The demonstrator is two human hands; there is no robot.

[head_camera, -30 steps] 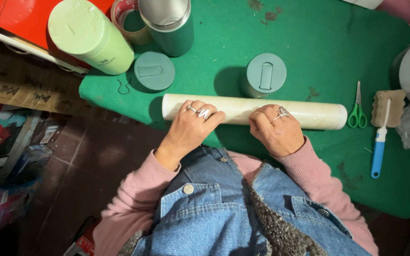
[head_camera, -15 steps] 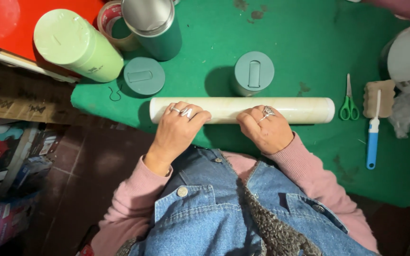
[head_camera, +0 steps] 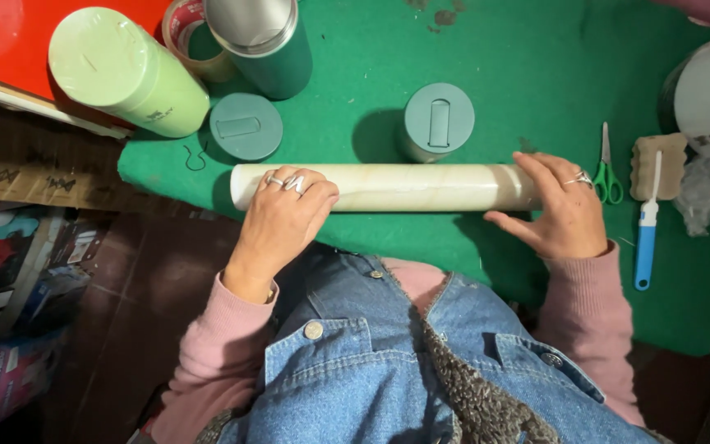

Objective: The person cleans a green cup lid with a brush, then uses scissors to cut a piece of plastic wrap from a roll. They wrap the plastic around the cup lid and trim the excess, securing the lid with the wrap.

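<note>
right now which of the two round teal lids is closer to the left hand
The flat lid just above the left hand; the other lid sits farther right.

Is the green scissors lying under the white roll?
No, the green scissors lie on the green table, just past the end of the white roll.

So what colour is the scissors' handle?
Green; the scissors show best in the head view.

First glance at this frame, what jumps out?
A long cream roll lies across the green mat, the left hand pressed on its left end and the right hand at its right end. Behind it stand a pale green cylinder and a dark green tumbler; scissors lie at right.
</note>
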